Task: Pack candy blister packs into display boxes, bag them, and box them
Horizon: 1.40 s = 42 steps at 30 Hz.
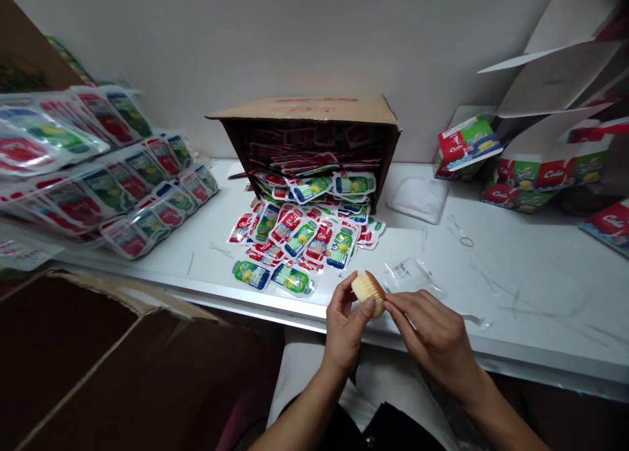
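A small cupcake [369, 292] with a brown top and a pale, pleated side is held above the table's front edge, tilted on its side. My left hand [344, 320] grips it from the left between thumb and fingers. On the other side, my right hand [432, 323] has its thumb and fingertips pinched together at the cupcake's brown rim. Whether a paper liner is between those fingertips is too small to tell. Just behind the cupcake lies a crumpled clear wrapper [413, 277].
An open cardboard box [304, 109] on its side spills printed bottle-shaped sachets [299, 235] over the white table [491, 254]. Stacked sachet strips [108, 189] stand left, above an open carton [113, 297]. Printed boxes [466, 146], a clear bag [417, 198] and a rubber band [466, 241] are right.
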Available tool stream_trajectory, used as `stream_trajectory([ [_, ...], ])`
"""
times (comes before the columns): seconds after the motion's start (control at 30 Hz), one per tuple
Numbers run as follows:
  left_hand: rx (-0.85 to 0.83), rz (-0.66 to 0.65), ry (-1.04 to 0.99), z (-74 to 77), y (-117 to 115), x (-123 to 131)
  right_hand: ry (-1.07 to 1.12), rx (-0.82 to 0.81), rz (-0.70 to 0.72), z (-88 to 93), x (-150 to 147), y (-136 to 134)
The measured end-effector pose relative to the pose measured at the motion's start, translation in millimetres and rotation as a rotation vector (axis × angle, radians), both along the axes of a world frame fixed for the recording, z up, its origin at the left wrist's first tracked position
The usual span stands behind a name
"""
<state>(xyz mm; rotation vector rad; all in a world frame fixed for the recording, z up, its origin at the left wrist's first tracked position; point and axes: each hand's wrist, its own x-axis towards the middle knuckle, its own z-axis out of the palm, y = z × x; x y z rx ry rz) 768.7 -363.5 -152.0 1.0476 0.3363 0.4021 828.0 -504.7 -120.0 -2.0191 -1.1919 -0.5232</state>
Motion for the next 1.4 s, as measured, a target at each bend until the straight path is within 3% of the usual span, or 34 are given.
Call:
stream_trajectory([
  [0.2,0.036,0.021,-0.009,1.4,1.7,-4.7,0.134,0.019,0.026,-0.4,-2.3,-1.3],
  [0.33,0.031,-0.08,-0.073,5.4,4.2,-9.2,0.439,0.076,-0.01,8.6,-1.7,-8.6],
  [0.5,-0.271,-0.258,-0.102,13.6,5.9,-15.4,0.844,0.069,-0.102,17.5,16.5,-14.7],
  [0.67,-0.422,-0.274,-0.053,15.7,3.0,-15.6,1.05,-0.014,0.027,13.0,26.2,-12.3],
  [0.9,-0.411,-0.253,-0.015,20.0,-4.1,-19.4,1.005,-0.03,0.059,12.3,20.1,-13.7],
  [1.2,-0.139,-0.208,0.067,19.0,-7.0,-25.7,0.892,-0.089,0.119,23.1,12.1,-19.3],
  [1.4,0.06,-0.25,0.09,23.3,0.7,-26.8,0.769,-0.178,0.162,28.8,9.1,-21.4],
])
